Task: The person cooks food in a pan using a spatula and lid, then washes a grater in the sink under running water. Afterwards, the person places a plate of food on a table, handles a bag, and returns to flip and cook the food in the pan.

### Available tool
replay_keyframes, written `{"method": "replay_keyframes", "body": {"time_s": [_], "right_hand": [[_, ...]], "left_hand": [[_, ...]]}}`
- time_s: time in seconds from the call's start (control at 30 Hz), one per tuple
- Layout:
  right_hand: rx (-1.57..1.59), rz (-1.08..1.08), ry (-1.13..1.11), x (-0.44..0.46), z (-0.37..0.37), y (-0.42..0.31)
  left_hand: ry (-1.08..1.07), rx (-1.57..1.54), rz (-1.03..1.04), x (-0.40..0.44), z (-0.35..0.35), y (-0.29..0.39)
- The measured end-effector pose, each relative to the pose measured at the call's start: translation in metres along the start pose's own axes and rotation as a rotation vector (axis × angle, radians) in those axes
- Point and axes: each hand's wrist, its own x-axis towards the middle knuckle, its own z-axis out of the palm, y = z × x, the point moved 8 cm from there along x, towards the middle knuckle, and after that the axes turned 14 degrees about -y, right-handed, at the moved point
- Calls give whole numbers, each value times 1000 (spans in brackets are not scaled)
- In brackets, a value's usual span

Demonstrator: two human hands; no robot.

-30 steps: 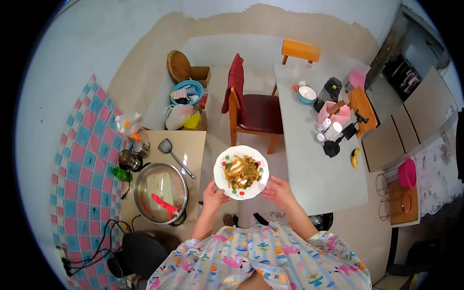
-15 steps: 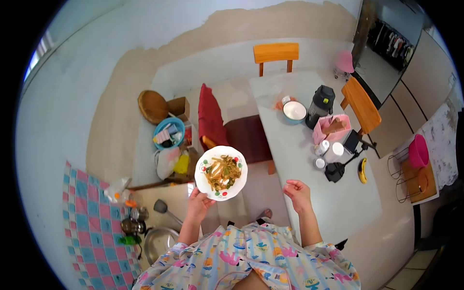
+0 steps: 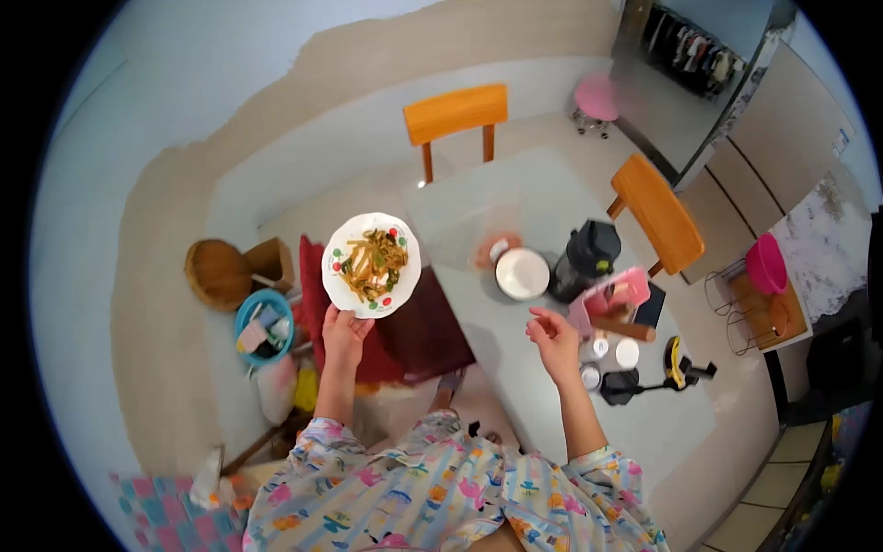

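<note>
My left hand grips the near rim of a white plate with a scalloped edge and printed red and green motifs. Stir-fried food in strips lies in the middle of it. The plate is up in the air, in front of a dark red chair. My right hand hangs over the grey-white table, holding nothing, its fingers loosely curled and apart. Closest to it are a white bowl, a pink basket and small white-topped jars.
A black flask stands behind the basket. Near the table's right side are a banana and a black stand. Wooden chairs flank the table. Left on the floor are a blue basin and a round woven basket.
I have stepped forward and turned toward the table, which is now closer. The plate has travelled along in my left hand. My right hand has come nearer the bowl and pink basket.
</note>
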Motion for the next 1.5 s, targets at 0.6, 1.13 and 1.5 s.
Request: {"method": "replay_keyframes", "body": {"time_s": [0.6,1.13,1.5], "right_hand": [[-588,-88,-19,191,-5,11],[-310,-51,267,207,-54,-44],[-317,-113,356,83,-73,-151]], "left_hand": [[-140,84,-405,336,165,-231],[-679,672,-366,289,177,-172],[-1084,764,111,134,256,-69]]}}
